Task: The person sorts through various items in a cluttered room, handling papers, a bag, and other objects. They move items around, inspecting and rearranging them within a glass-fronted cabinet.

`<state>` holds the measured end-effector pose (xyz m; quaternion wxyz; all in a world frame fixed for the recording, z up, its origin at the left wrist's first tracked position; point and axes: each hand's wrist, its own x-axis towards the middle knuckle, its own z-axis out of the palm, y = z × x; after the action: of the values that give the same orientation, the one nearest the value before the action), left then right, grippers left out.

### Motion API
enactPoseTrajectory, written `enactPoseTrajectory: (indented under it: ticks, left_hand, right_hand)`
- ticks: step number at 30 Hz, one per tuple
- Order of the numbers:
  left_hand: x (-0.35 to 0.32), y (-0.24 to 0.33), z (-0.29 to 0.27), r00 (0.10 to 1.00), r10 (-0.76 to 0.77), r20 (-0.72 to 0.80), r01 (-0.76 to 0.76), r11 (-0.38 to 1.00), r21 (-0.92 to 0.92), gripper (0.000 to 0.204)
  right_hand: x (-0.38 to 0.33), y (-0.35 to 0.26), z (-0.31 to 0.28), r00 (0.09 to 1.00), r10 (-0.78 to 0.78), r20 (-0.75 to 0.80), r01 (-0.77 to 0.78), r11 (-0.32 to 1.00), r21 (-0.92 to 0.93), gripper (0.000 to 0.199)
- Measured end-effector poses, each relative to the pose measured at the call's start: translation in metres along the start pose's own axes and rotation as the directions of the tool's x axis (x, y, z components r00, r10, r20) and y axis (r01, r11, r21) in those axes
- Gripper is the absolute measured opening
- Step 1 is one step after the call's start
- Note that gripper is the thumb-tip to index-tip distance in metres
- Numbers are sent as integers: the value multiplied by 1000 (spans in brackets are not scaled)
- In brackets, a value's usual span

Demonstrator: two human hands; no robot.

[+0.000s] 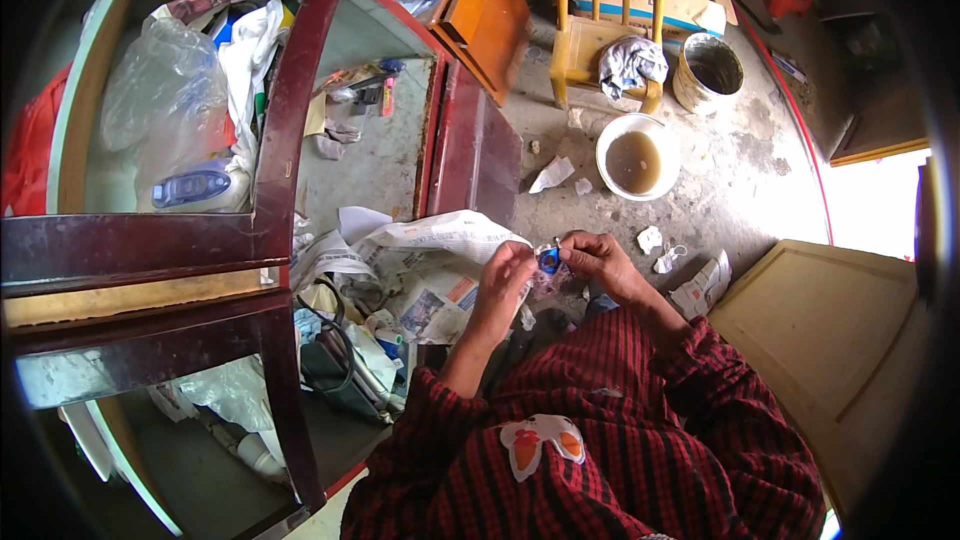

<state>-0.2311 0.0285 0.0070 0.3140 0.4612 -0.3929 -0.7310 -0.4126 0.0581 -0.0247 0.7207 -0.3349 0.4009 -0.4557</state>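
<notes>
In front of my body, my left hand (500, 290) and my right hand (603, 266) come together over a small blue object (548, 260) with a metallic-looking edge. It is too small to name. Fingertips of both hands pinch it from either side. Something thin, clear and pinkish, perhaps plastic film, hangs just below it. Spread newspaper (435, 290) lies to the left of my left hand, partly crumpled.
A dark red cabinet (275, 140) stands on the left, with plastic bags and a blue handset (192, 188) inside. Beyond my hands are a basin (604, 162) of murky water, a bucket (690, 95) and a wooden chair (580, 50). A tan panel (810, 310) is at right.
</notes>
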Motion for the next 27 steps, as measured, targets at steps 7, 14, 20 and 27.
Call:
enactPoseTrajectory:
  ticks: [7,14,20,27]
  left_hand:
    - [5,25,3,925,379,-20,-284,727,625,17]
    - [8,22,-5,978,161,-132,-99,917,385,15]
    - [9,29,-4,982,135,-129,-106,973,206,18]
    - [8,35,-2,991,-42,-129,44,999,10,32]
  right_hand:
    - [14,-9,6,999,21,-39,-21,1000,-10,22]
    - [26,-3,8,999,34,33,-38,992,118,29]
    - [30,0,11,993,119,7,-119,981,155,31]
    - [38,2,16,986,162,33,-164,945,282,31]
